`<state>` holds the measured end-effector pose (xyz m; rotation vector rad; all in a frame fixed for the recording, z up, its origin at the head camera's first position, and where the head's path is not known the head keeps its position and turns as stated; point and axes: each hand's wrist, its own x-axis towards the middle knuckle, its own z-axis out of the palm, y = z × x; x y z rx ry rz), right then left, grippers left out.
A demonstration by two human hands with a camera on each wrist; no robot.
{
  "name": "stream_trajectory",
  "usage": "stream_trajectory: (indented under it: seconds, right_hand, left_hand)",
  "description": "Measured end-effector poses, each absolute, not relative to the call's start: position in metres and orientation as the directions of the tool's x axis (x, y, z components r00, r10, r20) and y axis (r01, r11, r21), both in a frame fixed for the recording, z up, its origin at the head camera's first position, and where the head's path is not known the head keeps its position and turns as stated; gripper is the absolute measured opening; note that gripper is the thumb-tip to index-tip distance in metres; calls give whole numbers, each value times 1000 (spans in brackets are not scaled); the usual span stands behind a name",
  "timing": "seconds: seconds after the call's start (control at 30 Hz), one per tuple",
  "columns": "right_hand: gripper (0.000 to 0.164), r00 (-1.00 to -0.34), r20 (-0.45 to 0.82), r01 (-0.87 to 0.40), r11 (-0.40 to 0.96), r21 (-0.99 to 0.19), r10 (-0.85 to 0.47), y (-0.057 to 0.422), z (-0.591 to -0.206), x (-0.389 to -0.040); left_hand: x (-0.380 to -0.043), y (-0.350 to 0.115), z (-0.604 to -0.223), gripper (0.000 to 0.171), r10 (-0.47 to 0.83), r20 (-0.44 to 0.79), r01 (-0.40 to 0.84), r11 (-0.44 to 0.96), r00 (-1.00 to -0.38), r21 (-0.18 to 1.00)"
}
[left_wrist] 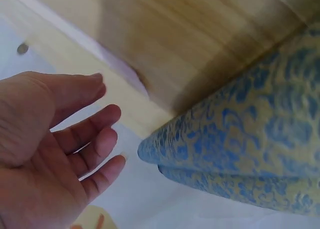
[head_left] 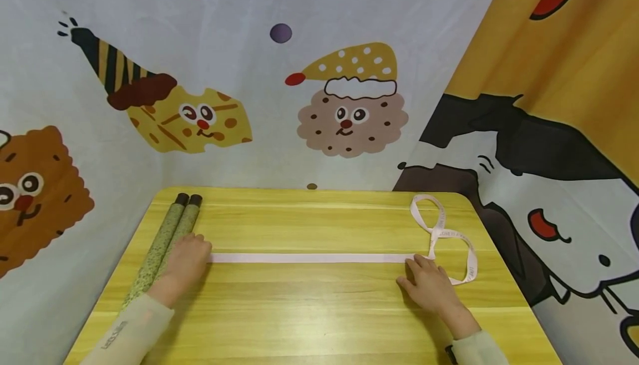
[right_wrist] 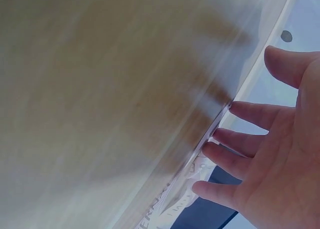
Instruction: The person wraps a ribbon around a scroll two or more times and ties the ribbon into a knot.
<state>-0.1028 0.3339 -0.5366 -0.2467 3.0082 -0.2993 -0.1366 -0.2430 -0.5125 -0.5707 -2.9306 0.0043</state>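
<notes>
A pale pink ribbon point(head_left: 309, 258) lies flat and straight across the table, its right part curling into two loops with printed lettering. My left hand point(head_left: 184, 265) is over the ribbon's left end, beside two rolls. In the left wrist view the left hand point(left_wrist: 55, 139) has loosely bent fingers with nothing between them, and the ribbon point(left_wrist: 120, 66) ends close by. My right hand point(head_left: 431, 287) has its fingertips on the ribbon just left of the loops. The right wrist view shows the right hand point(right_wrist: 280, 144) with spread fingers, tips along the ribbon point(right_wrist: 200, 141).
Two patterned rolls point(head_left: 157, 243) with dark ends lie side by side along the left of the wooden table point(head_left: 299, 320). A cartoon-printed cloth point(head_left: 249, 171) hangs behind the far edge.
</notes>
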Motion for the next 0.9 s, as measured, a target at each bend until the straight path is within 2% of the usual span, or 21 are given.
stream_trajectory:
  seconds: [0.13, 0.27, 0.43, 0.6, 0.77, 0.9]
  right_hand:
    - [63, -980, -93, -153, 965, -211, -176, 334, -538, -103]
    - [62, -980, -87, -155, 965, -212, -177, 334, -538, -102]
    - [62, -981, -77, -161, 965, -208, -180, 334, -538, -102]
    - [63, -980, -87, -158, 965, -211, -179, 331, -539, -102]
    - [62, -979, -91, -160, 963, -217, -183, 329, -538, -102]
    - [63, -977, -102, -159, 961, -225, -186, 327, -538, -101]
  left_hand:
    - [-137, -253, -505, 8, 257, 180, 280, 953, -949, 112]
    - [-133, -266, -501, 28, 126, 164, 162, 960, -978, 228]
    - [-127, -281, -499, 41, -22, 66, 1, 946, -998, 325]
    - [-123, -290, -500, 68, -68, -52, -81, 938, -996, 338]
    - [-122, -296, -503, 84, -86, -110, -118, 936, -990, 332]
    - [-123, -304, -503, 111, -120, -245, -198, 924, -962, 328]
